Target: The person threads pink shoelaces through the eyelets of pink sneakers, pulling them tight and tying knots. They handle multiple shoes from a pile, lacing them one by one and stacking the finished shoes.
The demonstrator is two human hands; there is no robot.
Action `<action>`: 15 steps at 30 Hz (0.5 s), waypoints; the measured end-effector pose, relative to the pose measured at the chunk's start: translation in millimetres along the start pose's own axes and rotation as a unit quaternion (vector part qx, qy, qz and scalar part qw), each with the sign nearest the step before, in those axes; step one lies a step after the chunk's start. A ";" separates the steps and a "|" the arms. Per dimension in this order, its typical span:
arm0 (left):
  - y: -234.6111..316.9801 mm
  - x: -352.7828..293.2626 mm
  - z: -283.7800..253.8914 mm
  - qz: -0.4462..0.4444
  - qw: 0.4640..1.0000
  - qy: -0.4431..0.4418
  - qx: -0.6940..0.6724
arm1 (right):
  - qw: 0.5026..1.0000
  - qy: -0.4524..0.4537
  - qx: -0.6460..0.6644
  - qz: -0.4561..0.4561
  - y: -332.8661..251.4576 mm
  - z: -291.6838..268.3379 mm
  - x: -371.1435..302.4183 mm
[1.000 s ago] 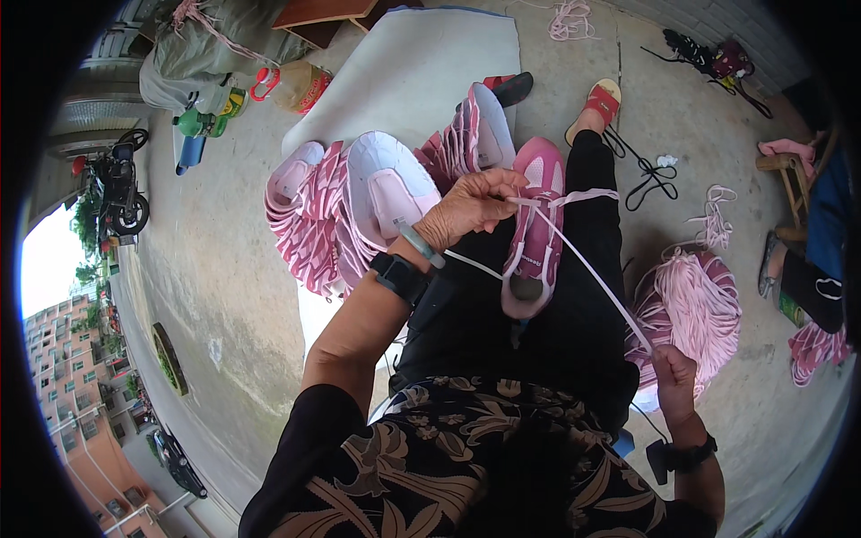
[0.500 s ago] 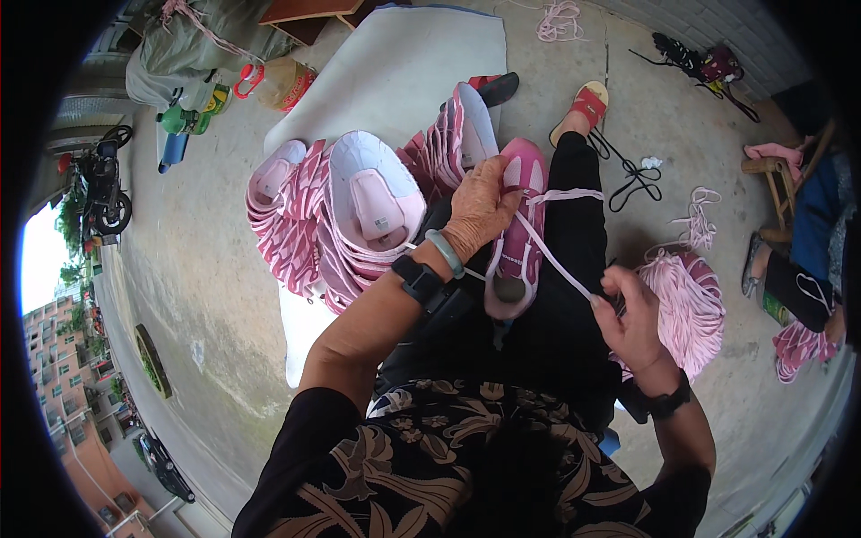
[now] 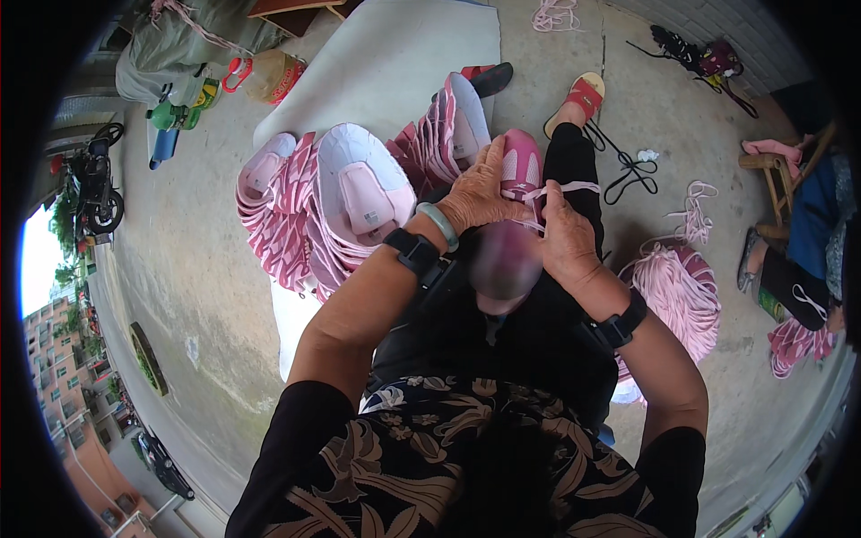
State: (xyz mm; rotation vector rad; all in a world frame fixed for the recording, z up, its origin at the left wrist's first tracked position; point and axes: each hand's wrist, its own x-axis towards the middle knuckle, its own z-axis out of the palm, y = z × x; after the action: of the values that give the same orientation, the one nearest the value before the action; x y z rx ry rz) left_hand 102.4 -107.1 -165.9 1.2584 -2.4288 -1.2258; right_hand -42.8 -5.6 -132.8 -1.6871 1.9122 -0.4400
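A pink shoe upper (image 3: 521,154) lies lengthwise on my lap, its toe pointing away from me. My left hand (image 3: 480,193) grips its left side, fingers along the toe part and thumb reaching across the lace holes. On the other side my right hand (image 3: 569,235) is closed at the lacing, thumb and fingers pinched on a pale pink shoelace (image 3: 535,215). Another lace end (image 3: 574,186) stretches to the right over my black trouser leg. The upper's near half is blurred. To the left stand nested stacks of pink uppers (image 3: 366,193) with white linings.
A bundle of pink laces (image 3: 673,300) sits right of my leg, with loose laces (image 3: 695,215) beyond it. A white sheet (image 3: 386,63) lies under the stacks. Bottles (image 3: 269,76) stand far left. Another person's leg (image 3: 789,287) is at the right, near a wooden chair (image 3: 778,184).
My right hand has moved left and up from the pulled-out lace to the shoe's lacing. The stretched lace is no longer drawn toward the lower right. My left hand has shifted slightly.
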 end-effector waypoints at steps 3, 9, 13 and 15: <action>20.2 -0.6 -0.9 -0.061 0.998 -0.001 0.029 | 1.000 0.010 -0.021 0.008 0.6 5.8 -1.8; 34.3 -9.0 8.6 -0.077 0.993 0.058 0.061 | 0.993 0.097 -0.049 -0.052 7.8 16.9 -5.1; 12.1 -12.0 17.7 -0.005 0.995 0.089 0.050 | 0.991 0.071 -0.039 -0.110 10.0 8.5 -4.9; 1.3 -11.3 18.0 0.039 0.993 0.092 0.066 | 0.990 0.039 -0.039 -0.130 11.6 4.8 -2.7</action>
State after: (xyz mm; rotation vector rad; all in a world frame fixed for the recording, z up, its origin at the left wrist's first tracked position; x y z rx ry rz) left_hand 100.5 -87.6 -174.3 1.2352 -2.4337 -0.8989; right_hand -49.1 -0.6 -142.8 -2.0082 1.7903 -0.5448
